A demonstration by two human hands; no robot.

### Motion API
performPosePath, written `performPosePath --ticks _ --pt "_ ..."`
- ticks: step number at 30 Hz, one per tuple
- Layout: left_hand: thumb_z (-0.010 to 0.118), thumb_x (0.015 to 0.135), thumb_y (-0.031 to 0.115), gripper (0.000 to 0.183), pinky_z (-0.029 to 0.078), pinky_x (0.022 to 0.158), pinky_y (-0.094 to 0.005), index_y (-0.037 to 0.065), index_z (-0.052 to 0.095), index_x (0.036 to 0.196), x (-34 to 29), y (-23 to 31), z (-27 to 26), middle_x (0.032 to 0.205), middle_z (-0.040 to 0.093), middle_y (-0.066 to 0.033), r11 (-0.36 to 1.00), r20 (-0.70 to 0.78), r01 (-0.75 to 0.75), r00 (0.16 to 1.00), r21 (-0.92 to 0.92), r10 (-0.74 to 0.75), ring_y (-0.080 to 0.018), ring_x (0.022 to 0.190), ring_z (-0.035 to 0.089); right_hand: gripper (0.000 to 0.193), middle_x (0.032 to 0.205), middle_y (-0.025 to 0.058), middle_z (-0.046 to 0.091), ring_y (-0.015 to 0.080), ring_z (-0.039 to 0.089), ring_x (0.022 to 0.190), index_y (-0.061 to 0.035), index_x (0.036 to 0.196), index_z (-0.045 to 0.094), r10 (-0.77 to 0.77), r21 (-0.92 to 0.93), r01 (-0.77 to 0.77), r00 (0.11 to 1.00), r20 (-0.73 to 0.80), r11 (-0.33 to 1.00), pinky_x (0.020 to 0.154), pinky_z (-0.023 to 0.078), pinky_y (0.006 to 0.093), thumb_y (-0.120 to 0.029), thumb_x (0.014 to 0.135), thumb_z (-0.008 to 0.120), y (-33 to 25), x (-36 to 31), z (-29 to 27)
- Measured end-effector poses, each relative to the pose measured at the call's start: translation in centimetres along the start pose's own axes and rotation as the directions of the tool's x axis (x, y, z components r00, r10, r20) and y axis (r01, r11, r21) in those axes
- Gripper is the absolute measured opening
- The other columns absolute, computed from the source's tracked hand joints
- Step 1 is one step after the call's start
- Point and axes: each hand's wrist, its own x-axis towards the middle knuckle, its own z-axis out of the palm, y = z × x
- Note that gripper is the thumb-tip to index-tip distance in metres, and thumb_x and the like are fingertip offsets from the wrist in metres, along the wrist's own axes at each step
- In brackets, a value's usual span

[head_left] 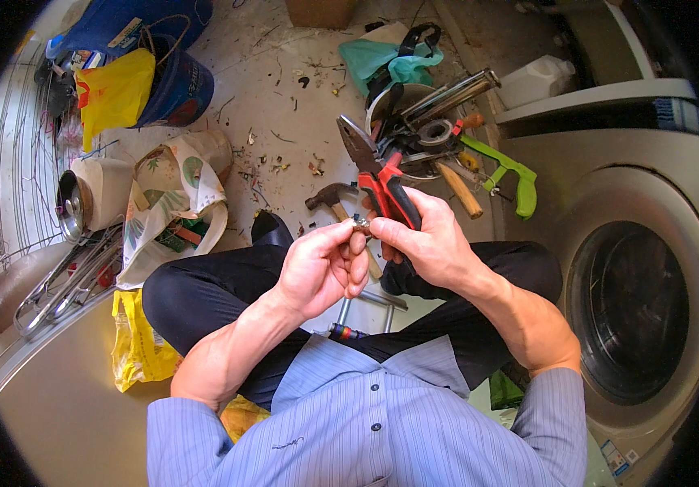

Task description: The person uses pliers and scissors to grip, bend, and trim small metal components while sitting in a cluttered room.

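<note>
My left hand (317,272) pinches a small shiny metal piece (360,224) between thumb and fingertips; it is too small to name. My right hand (427,243) is wrapped round combination pliers (378,185) with red and black handles, their jaws pointing up and to the left, away from the piece. The right thumb tip also reaches the small piece from the other side. Just beyond my hands a claw hammer (331,195) lies on the floor, its wooden handle partly hidden behind them.
Tools, metal parts and a green-handled saw (516,178) lie heaped to the right, before a washing machine (625,300). A leaf-patterned bag (175,195), a blue bucket (187,89) and wire racks line the left. Scraps litter the floor (284,105) ahead.
</note>
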Motion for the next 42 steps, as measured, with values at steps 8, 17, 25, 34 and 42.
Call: performPosePath --ticks 8,17,25,34,42 --pt "0.051 0.103 0.029 0.029 0.051 0.057 -0.0273 0.004 0.059 0.092 -0.4 0.9 -0.2 0.071 0.064 -0.0098 0.975 0.079 -0.089 0.994 0.202 0.074 -0.017 0.059 0.06 0.019 0.079 -0.0002 0.059 0.006 0.054 0.067 0.001 0.104 0.062 -0.018 0.011 0.018 1.0 0.001 1.0 0.058 0.049 0.0251 -0.011 0.09 0.067 0.0 -0.1 -0.1" --pt "0.054 0.103 0.028 0.029 0.051 0.062 -0.0257 0.001 0.064 0.102 -0.6 1.3 0.2 0.078 0.067 -0.0075 0.907 0.075 -0.15 0.988 0.392 0.132 -0.0134 0.066 0.062 0.023 0.084 0.0011 0.062 0.0067 0.056 0.07 0.0015 0.109 0.062 -0.043 -0.011 0.043 0.999 0.025 0.999 0.062 0.049 0.0249 -0.012 0.09 0.067 0.1 -0.2 -0.6" --pt "0.055 0.102 0.026 0.028 0.052 0.062 -0.0266 -0.001 0.064 0.106 -0.6 1.0 0.0 0.081 0.07 -0.0105 0.914 -0.046 -0.294 0.947 0.28 0.318 -0.0156 0.066 0.065 0.03 0.092 0.0058 0.06 0.014 0.057 0.083 0.0019 0.112 0.061 -0.058 -0.172 0.049 0.997 -0.048 0.984 0.076 0.048 0.0306 -0.019 0.091 0.064 0.3 -0.4 -1.1" --pt "0.053 0.103 0.023 0.027 0.053 0.061 -0.0271 -0.001 0.064 0.106 -1.3 2.4 -0.6 0.084 0.07 -0.0121 0.87 -0.186 -0.416 0.863 0.266 0.47 -0.0164 0.065 0.065 0.025 0.083 0.0043 0.064 0.011 0.057 0.074 0.0002 0.109 0.06 0.069 -0.357 -0.01 0.986 0.151 0.934 0.07 0.05 0.0291 -0.019 0.092 0.061 0.2 -0.5 -1.2" --pt "0.054 0.103 0.024 0.026 0.053 0.06 -0.0272 0.0 0.064 0.104 -1.2 2.7 -1.3 0.082 0.07 -0.0111 0.847 -0.228 -0.441 0.828 0.298 0.512 -0.0167 0.066 0.065 0.039 0.086 0.021 0.061 0.0375 0.061 0.079 -0.003 0.124 0.057 -0.113 -0.491 0.191 0.976 0.184 0.85 0.075 0.05 0.0399 -0.007 0.085 0.062 0.5 -0.2 -0.7"
